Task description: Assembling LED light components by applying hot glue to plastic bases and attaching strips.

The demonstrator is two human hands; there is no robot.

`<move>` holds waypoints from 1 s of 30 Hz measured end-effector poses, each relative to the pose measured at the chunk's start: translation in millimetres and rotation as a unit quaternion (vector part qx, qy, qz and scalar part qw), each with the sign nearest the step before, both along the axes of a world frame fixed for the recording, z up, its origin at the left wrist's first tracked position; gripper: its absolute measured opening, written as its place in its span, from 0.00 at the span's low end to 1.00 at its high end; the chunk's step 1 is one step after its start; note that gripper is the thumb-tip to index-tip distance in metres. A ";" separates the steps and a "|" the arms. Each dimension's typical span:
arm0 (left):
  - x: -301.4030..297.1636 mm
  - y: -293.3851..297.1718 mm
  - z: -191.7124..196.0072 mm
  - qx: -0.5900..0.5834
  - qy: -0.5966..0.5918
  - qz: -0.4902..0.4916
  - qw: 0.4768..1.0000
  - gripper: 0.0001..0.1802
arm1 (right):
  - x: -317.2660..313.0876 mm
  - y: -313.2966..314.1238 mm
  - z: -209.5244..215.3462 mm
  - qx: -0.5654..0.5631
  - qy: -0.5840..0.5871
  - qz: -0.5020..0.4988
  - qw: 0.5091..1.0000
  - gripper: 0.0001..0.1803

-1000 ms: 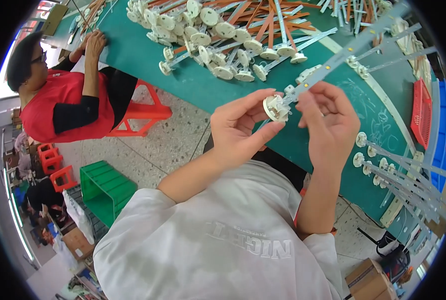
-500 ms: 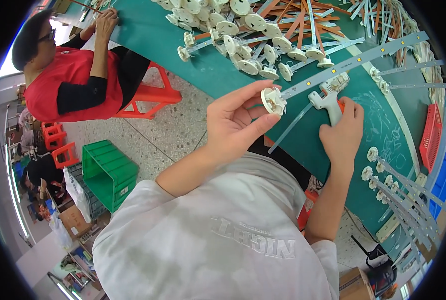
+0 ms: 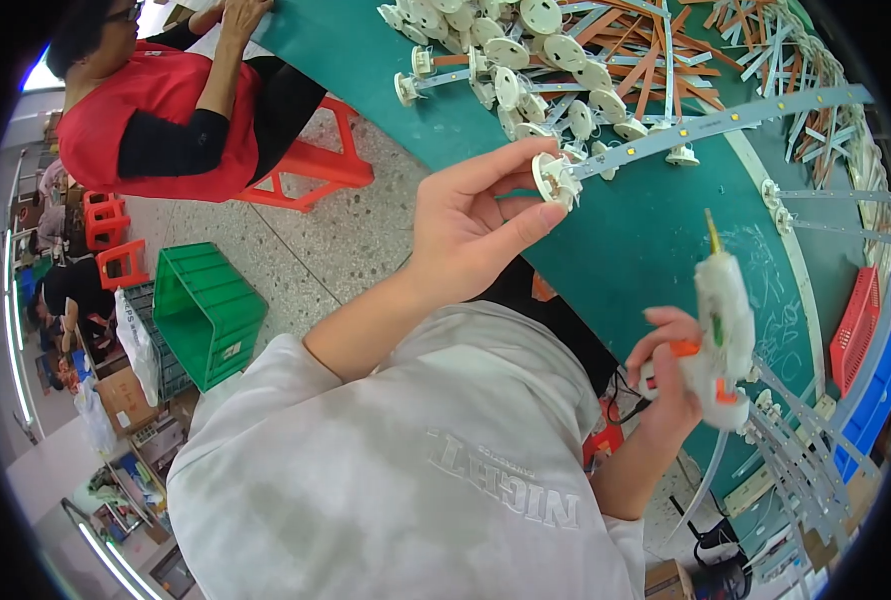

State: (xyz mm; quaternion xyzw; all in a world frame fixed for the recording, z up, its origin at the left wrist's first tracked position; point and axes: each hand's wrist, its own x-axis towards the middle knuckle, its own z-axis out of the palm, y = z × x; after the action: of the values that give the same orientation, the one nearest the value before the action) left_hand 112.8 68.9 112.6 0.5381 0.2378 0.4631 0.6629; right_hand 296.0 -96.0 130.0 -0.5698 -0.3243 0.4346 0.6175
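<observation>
At the green-topped table [image 3: 626, 240], the left grip [image 3: 466, 220] pinched a round white plastic base [image 3: 549, 180] at two o'clock; the right grip [image 3: 672, 372] clasped a white-and-orange glue gun [image 3: 726, 310].

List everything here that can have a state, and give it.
White plastic glue gun: held in right hand, slim brass-coloured nozzle pointing toward picture top.
Grey metal LED strip: one end at the round cream plastic base pinched in left hand.
Other round cream bases: heaped on green table.
Green plastic crate: open.
Red plastic stool: occupied.
</observation>
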 end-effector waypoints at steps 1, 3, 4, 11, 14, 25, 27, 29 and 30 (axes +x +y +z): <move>-0.4 -1.0 1.7 -0.001 0.001 0.000 1.000 0.26 | -6.4 -2.9 5.2 -0.011 -0.044 0.020 0.999 0.11; -1.3 -1.9 7.8 0.043 0.027 -0.017 0.999 0.27 | -17.7 -0.3 14.6 0.038 -0.128 0.033 0.990 0.08; -1.5 -1.8 10.9 0.044 0.029 -0.017 0.998 0.27 | -23.0 4.2 23.5 0.004 -0.130 0.020 0.991 0.08; -9.8 -6.0 25.0 0.082 0.052 -0.052 0.994 0.30 | -23.3 7.7 17.5 0.009 -0.152 0.070 0.986 0.17; -11.0 -6.9 26.0 0.103 0.060 -0.058 0.991 0.31 | -31.7 12.1 25.1 -0.034 -0.101 0.036 0.994 0.17; -11.2 -7.2 23.9 0.187 0.091 -0.040 0.977 0.30 | -27.7 10.9 23.4 -0.007 -0.129 0.055 0.990 0.15; -10.7 -7.4 24.4 0.196 0.094 -0.037 0.975 0.30 | -28.9 8.6 21.9 -0.004 -0.125 0.047 0.991 0.14; -10.8 -7.6 25.4 0.199 0.098 -0.038 0.974 0.30 | -31.1 6.2 19.5 -0.014 -0.121 0.019 0.992 0.12; -10.7 -7.8 25.6 0.201 0.102 -0.038 0.974 0.30 | -31.1 5.9 18.2 -0.014 -0.121 0.019 0.992 0.12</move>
State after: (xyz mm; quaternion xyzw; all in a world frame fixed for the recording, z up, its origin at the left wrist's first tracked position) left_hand 102.0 61.1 138.2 0.7133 0.1854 0.4184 0.5309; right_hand 264.9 -90.1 148.1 -0.6205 -0.4010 0.3786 0.5575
